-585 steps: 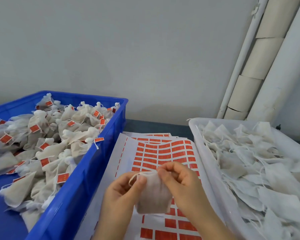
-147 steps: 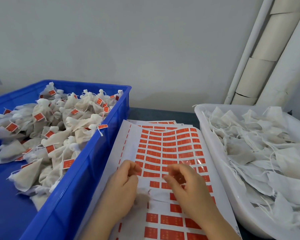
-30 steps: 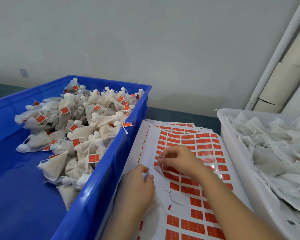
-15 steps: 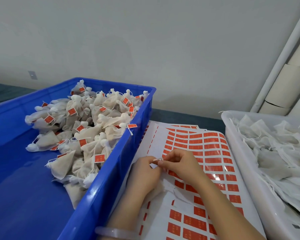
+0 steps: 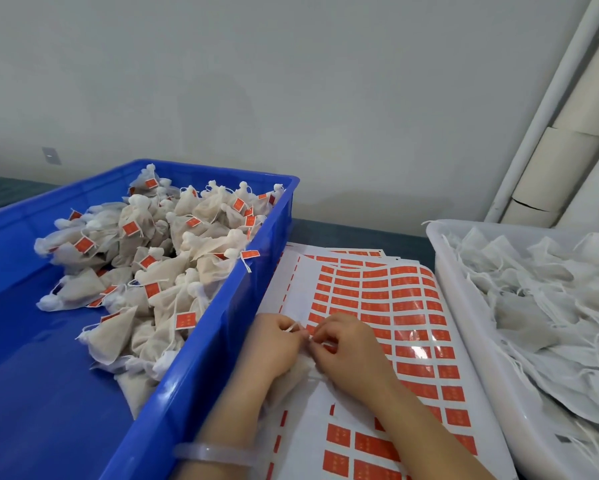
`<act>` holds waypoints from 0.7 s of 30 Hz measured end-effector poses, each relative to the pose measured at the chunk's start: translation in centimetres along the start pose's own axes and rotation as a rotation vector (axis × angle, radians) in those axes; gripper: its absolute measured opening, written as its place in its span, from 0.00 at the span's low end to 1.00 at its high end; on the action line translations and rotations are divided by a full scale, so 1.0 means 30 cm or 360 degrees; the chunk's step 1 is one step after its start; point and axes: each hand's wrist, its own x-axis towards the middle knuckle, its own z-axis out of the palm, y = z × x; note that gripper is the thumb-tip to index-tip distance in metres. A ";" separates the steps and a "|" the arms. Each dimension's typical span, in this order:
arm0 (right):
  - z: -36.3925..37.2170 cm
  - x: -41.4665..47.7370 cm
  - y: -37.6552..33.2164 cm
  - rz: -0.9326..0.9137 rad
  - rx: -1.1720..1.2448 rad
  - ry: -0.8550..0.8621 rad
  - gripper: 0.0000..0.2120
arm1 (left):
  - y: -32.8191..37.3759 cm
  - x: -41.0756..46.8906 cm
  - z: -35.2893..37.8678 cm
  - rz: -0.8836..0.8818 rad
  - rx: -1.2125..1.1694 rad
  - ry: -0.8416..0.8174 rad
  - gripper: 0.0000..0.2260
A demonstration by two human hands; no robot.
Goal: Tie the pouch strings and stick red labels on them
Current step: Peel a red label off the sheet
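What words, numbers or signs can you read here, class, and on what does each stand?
Nothing here reads clearly.
Red labels on the sheet: pale marks, too blurred to read.
Red labels on the tied pouches: too small to read.
Dark mark in the white tray: blurred.

One camera sat on the person's head. It looked forward and down, close over the label sheets [image 5: 388, 299], facing the wall [image 5: 291, 81].
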 end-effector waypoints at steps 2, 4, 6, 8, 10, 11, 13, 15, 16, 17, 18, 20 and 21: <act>0.006 -0.011 -0.005 -0.0031 0.0008 0.0063 0.08 | 0.000 -0.001 -0.008 0.0003 0.0015 -0.0006 0.04; 0.005 -0.023 -0.007 -0.0049 0.0045 0.0065 0.08 | -0.002 0.001 -0.015 -0.0003 0.0044 -0.0037 0.06; 0.003 -0.033 -0.003 -0.0051 0.0069 0.0053 0.09 | -0.006 0.004 -0.018 -0.0012 0.0047 -0.0037 0.05; 0.003 -0.038 0.000 -0.0039 0.0079 0.0049 0.09 | -0.008 0.006 -0.020 -0.0028 0.0004 0.0015 0.03; 0.005 -0.039 0.002 -0.0028 0.0092 0.0045 0.09 | -0.013 0.009 -0.022 -0.0041 -0.0038 0.0071 0.03; 0.005 -0.038 0.002 -0.0022 0.0103 0.0043 0.08 | -0.014 0.010 -0.022 -0.0052 -0.0056 0.0096 0.02; 0.006 -0.036 0.002 -0.0008 0.0125 0.0036 0.08 | -0.015 0.009 -0.024 -0.0065 -0.0070 0.0147 0.02; 0.007 -0.034 0.001 0.0015 0.0139 0.0028 0.07 | -0.020 0.008 -0.021 -0.0063 -0.0047 0.0181 0.01; 0.009 -0.032 0.001 0.0037 0.0155 0.0031 0.07 | -0.024 0.006 -0.021 -0.0062 -0.0016 0.0193 0.01; 0.010 -0.031 0.001 0.0068 0.0174 0.0036 0.06 | -0.029 0.002 -0.021 -0.0060 0.0018 0.0193 0.01; 0.011 -0.029 0.001 0.0100 0.0190 0.0045 0.05 | -0.033 -0.001 -0.020 -0.0048 0.0055 0.0178 0.01; 0.014 -0.022 0.001 0.0163 0.0204 0.0056 0.04 | -0.041 -0.008 -0.018 -0.0016 0.0147 0.0110 0.03; 0.015 -0.018 0.002 0.0192 0.0208 0.0053 0.03 | -0.042 -0.012 -0.017 -0.0007 0.0194 0.0084 0.05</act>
